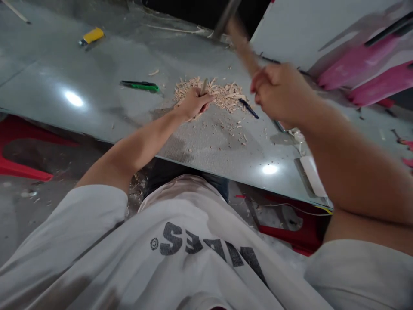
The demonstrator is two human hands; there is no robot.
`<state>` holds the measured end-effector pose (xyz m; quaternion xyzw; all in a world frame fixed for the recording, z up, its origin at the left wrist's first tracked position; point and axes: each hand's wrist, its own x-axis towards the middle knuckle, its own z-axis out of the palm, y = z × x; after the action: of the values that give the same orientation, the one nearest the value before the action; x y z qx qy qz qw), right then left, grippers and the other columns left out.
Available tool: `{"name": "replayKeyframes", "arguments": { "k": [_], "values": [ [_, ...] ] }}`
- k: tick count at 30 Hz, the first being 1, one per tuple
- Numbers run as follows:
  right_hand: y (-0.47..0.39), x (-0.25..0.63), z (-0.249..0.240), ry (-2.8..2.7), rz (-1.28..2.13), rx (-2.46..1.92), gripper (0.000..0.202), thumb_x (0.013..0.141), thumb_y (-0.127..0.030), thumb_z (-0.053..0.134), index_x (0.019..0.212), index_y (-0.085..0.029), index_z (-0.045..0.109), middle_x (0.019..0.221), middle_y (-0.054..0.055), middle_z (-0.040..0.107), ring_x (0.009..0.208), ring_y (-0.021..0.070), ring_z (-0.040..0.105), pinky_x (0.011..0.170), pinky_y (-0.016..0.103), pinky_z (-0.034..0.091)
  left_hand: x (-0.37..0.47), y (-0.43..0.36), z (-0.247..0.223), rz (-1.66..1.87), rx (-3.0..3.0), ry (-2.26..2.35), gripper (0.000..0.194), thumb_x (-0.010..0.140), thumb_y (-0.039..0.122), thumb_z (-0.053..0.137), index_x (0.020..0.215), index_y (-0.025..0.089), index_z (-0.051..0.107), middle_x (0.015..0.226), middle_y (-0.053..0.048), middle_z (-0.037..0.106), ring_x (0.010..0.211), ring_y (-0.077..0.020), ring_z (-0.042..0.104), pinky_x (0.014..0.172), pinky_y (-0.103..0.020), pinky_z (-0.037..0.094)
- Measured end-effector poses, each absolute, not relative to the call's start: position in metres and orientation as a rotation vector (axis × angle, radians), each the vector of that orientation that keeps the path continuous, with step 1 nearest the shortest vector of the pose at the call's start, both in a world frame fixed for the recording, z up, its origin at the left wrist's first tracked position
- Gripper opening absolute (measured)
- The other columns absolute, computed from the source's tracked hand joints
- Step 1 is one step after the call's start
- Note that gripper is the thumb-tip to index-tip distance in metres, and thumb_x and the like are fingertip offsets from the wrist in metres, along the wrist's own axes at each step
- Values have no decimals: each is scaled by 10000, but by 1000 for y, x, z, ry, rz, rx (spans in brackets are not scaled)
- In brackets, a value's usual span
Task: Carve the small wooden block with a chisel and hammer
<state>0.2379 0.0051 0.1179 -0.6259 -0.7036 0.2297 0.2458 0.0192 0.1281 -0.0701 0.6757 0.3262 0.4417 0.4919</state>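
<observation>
My right hand is raised over the right part of the table, its fingers wrapped round the wooden handle of a hammer. The metal head at the top is smeared by motion. Lower down, my left hand is closed on a short, light-coloured rod that stands nearly upright; its lower end is hidden by my fingers. Wood shavings lie heaped around and beyond my left hand. A dark blue, pen-like tool rests at the right edge of the heap.
A green-and-black cutter lies left of the shavings, a yellow-handled tool farther back. The glass-topped table has its edge close to my body. Red stools stand below. At the right are a white box-like object and pink objects.
</observation>
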Motion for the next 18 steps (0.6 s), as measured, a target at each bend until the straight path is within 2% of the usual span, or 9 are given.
{"name": "replayKeyframes", "arguments": {
  "k": [2,6,8,10,11,14,15,18],
  "values": [
    [6,238,118,-1935,690,-1826,348,1216,-343,660,919,-171,715,605,-25,557,497,70,434,573,284,298,19,124,-67,1062,1636,775,630,1034,646,742,573,288,505,538,8,501,524,-147,412,568,-347,336],
    [6,236,120,-1640,621,-1793,361,1290,-401,496,1051,-195,671,578,-75,433,469,53,370,573,270,282,21,119,-62,1060,1658,761,581,1102,410,695,571,262,511,532,5,501,507,-136,424,577,-319,359],
    [3,236,125,-1663,691,-1887,319,1254,-379,603,1016,-183,686,587,-59,477,464,48,382,563,277,252,22,118,-61,1071,1670,763,580,1115,354,681,570,257,506,536,4,497,502,-131,425,581,-316,374],
    [0,236,130,-1724,755,-1951,343,1214,-368,692,940,-161,691,627,-27,544,482,40,413,568,276,258,22,117,-60,1066,1679,749,576,1121,338,676,573,252,521,545,-2,504,499,-130,428,581,-317,378],
    [-1,236,131,-1708,738,-1921,373,1226,-398,670,938,-161,681,650,-23,548,492,35,412,574,272,271,22,117,-60,1057,1687,741,581,1129,349,675,576,250,530,548,-5,507,497,-129,427,581,-318,378],
    [0,238,129,-1563,574,-1745,442,1306,-501,403,1060,-203,618,686,-48,465,518,47,379,583,259,292,20,119,-62,1041,1706,742,620,1162,435,669,586,252,531,550,-8,496,489,-127,407,580,-320,374],
    [0,240,125,-1536,571,-1719,422,1302,-507,418,1075,-208,611,684,-48,453,531,56,384,582,258,293,20,120,-63,1040,1710,749,633,1170,467,670,591,255,528,552,-8,493,488,-128,405,580,-322,374],
    [1,253,114,-1691,831,-1822,385,1176,-510,760,994,-184,665,659,-20,521,572,64,427,582,262,308,19,123,-66,1027,1731,741,634,1177,503,670,609,252,548,564,-15,508,496,-134,422,597,-328,390]
  ]
}}
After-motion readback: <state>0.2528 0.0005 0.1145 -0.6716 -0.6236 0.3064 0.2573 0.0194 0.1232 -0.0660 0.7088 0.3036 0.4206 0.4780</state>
